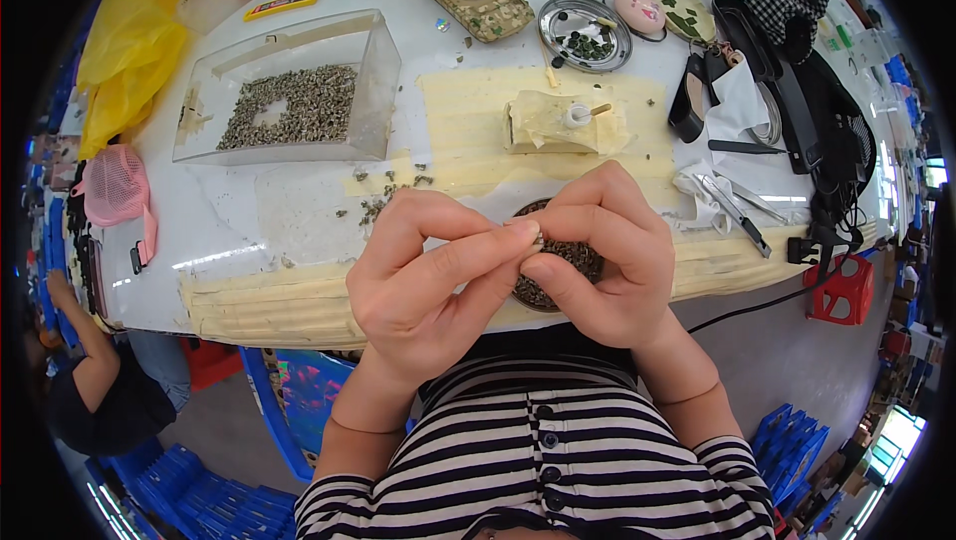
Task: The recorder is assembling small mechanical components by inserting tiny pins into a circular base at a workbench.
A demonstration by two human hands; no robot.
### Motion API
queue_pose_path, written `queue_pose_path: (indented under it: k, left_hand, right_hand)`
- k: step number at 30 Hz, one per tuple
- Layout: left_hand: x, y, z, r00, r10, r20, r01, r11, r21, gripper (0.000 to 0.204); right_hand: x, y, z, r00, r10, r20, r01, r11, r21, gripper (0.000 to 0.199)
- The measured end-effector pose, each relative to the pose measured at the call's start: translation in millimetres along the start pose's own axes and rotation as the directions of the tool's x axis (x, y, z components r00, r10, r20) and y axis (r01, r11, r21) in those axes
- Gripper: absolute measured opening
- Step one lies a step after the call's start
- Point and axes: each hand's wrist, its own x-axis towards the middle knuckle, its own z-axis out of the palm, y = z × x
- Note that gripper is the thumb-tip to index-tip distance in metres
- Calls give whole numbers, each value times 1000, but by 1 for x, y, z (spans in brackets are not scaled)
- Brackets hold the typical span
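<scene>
My left hand and my right hand meet over the table's near edge, fingertips pinched together. Between them sits a tiny metallic piece, mostly covered by the fingers, too small for me to name. Just behind my hands, partly hidden by them, is a round container full of small dark pieces. Loose small metal parts lie scattered left of my hands. A clear plastic box holds many similar parts. Beyond my hands stands a tape-wrapped block with a white nozzle-like tip.
Farther back are a camouflage-patterned case, a round metal dish and a yellow box cutter. Tweezers and another cutter lie at right, near black straps. At far left are a yellow bag and another person's arm.
</scene>
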Motion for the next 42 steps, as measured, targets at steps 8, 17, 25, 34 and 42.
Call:
queue_pose_path:
  k: [8,17,25,34,42]
  left_hand:
    - [0,0,2,1000,10,-6,-10,1000,1,33]
    - [-1,0,-1,999,6,40,-5,1000,0,33]
    - [-1,-1,0,999,18,46,-17,1000,-23,31]
    - [-1,-2,4,1000,29,-2,-29,999,38,26]
    - [-4,-2,6,997,-61,-46,62,998,24,27]
  right_hand:
    - [1,0,-5,999,48,16,-50,995,83,22]
    - [2,2,-5,998,65,25,-68,989,132,21]
    - [2,1,-6,997,80,23,-82,986,142,21]
    - [1,4,-3,996,7,-85,-8,1000,-10,25]
    - [1,1,0,975,-180,-131,143,957,-251,29]
